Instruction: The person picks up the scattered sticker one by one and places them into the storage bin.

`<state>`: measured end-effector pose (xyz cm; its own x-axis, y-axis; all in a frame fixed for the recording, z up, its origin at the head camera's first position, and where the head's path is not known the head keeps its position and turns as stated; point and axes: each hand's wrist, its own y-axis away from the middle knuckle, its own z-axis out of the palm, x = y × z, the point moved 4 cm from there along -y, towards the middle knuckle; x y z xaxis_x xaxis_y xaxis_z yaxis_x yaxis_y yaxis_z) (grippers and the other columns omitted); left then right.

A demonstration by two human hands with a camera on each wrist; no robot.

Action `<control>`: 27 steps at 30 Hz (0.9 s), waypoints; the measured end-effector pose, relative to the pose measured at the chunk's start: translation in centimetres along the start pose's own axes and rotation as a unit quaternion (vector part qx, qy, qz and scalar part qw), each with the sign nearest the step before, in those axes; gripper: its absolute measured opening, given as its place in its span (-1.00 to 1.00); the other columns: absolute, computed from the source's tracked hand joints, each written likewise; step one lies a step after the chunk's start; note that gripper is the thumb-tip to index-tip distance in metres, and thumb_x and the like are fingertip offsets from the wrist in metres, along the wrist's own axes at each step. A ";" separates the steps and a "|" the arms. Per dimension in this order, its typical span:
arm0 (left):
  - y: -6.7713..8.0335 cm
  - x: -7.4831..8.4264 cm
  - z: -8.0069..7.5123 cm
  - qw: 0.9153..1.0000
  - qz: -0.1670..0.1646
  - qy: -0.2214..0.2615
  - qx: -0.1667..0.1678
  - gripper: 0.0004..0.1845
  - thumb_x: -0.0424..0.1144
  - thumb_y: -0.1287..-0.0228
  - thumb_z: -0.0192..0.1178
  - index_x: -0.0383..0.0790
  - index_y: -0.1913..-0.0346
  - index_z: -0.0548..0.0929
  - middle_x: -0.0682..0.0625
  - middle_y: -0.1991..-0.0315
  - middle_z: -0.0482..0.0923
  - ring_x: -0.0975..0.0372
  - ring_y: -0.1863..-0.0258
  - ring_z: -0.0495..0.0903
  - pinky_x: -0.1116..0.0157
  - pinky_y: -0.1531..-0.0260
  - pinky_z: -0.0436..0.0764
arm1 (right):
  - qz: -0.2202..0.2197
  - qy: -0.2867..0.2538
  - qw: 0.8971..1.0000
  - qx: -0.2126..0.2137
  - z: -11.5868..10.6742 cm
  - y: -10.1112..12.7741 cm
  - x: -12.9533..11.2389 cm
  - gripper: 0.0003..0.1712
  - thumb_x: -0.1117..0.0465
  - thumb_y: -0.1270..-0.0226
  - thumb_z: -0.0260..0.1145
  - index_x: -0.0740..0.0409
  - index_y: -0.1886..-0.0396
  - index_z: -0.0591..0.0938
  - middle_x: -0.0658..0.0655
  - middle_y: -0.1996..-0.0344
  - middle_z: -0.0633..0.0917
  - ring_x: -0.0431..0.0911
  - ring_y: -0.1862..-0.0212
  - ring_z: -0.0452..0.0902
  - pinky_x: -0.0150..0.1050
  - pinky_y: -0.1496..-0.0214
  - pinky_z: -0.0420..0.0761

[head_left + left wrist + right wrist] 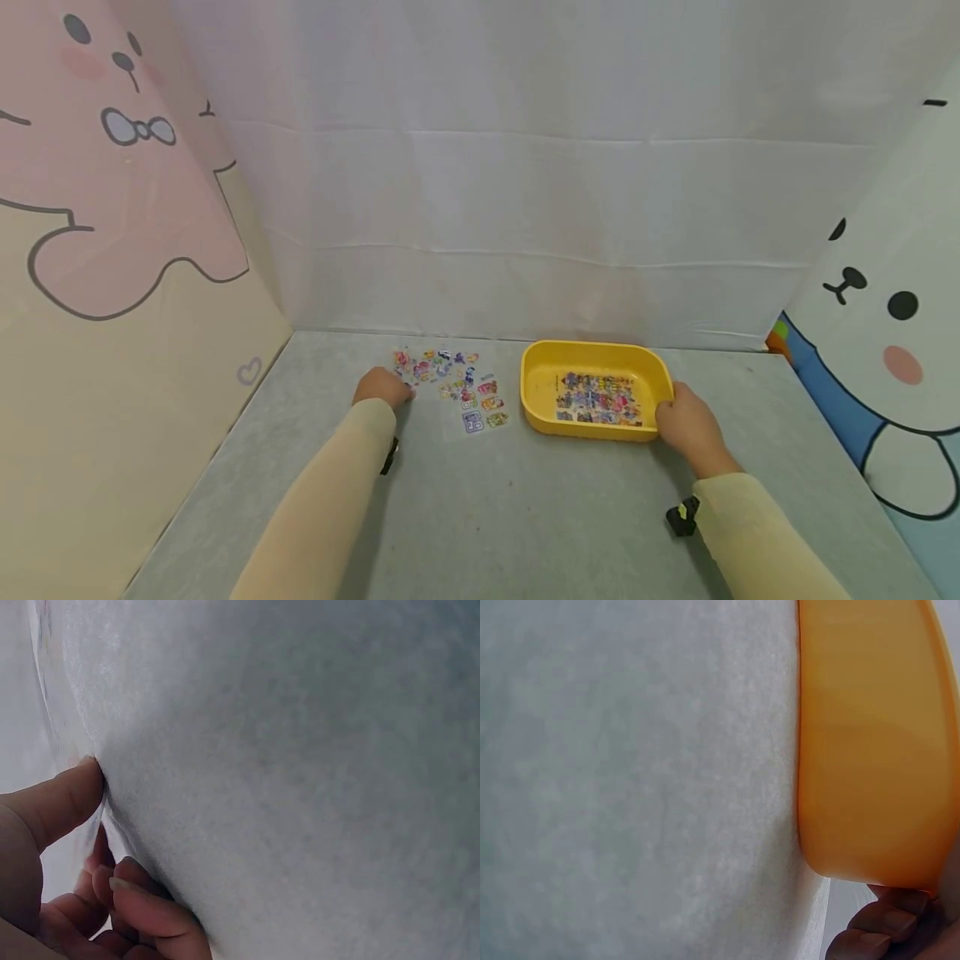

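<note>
My left hand (382, 387) is at the left edge of a clear sticker sheet (431, 367) printed with small colourful figures. In the left wrist view, the thumb (71, 799) and a fingertip pinch the edge of thin clear film, with the other fingers curled beneath. A second clear sheet with larger stickers (482, 406) overlaps its lower right. On the right, my right hand (693, 425) grips the right end of a yellow plastic tray (536, 400), thumb over the rim and fingers outside. Inside the tray lie colourful sticker sheets (597, 400).
A grey table (480, 517) carries everything. White cloth (555, 192) hangs behind its back edge. Panels with cartoon animals stand at left (135, 250) and right (900, 333). The tray's orange-looking side wall (877, 742) fills the right of the right wrist view.
</note>
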<state>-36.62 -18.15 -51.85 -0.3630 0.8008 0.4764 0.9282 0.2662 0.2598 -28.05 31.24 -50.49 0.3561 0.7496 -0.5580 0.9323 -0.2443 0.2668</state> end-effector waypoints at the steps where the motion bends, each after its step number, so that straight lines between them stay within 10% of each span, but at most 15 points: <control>1: 0.0 0.0 0.0 1.000 0.000 0.001 -0.001 -0.48 -0.15 -0.17 0.47 -0.58 0.02 0.67 -0.37 0.02 0.67 -0.03 0.19 0.58 -0.05 0.00 0.62 | -0.002 0.001 1.000 0.000 0.0 0.0 0.0 -0.36 0.27 -0.52 -0.19 0.60 -0.46 0.15 0.49 -0.14 0.49 0.20 0.04 0.42 0.15 -0.03 0.48; 12: -0.3 0.3 -0.3 0.995 0.038 0.090 -0.024 -0.76 -0.26 -0.32 0.33 -0.29 0.49 0.67 -0.04 0.58 0.58 0.16 0.54 0.49 0.24 0.50 0.45 | -0.002 0.002 1.000 -0.003 -0.2 0.2 -0.1 -0.37 0.26 -0.52 -0.18 0.61 -0.44 0.17 0.46 -0.09 0.50 0.20 0.05 0.42 0.14 -0.01 0.47; 20: -0.7 0.2 -0.5 0.961 -0.007 0.267 -0.065 -0.83 -0.38 -0.41 0.19 -0.45 0.24 0.73 -0.01 0.58 0.67 0.31 0.62 0.63 0.40 0.55 0.62 | 0.007 -0.003 1.000 -0.004 -0.3 0.4 -0.4 -0.36 0.27 -0.52 -0.17 0.61 -0.45 0.14 0.47 -0.10 0.49 0.21 0.04 0.42 0.14 -0.02 0.48; 27: -0.9 0.1 -1.6 0.955 -0.010 0.290 -0.064 -0.82 -0.39 -0.41 0.20 -0.48 0.13 0.72 -0.07 0.47 0.71 0.27 0.52 0.66 0.31 0.41 0.71 | -0.002 0.001 1.000 0.003 -0.2 0.5 -0.4 -0.37 0.28 -0.50 -0.18 0.62 -0.44 0.16 0.48 -0.11 0.49 0.21 0.04 0.42 0.16 -0.04 0.47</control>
<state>-37.62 -19.12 -50.71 -0.3993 0.3541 0.8457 0.9164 0.1811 0.3569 -27.76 30.98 -49.97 0.3526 0.7517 -0.5573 0.9339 -0.2451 0.2604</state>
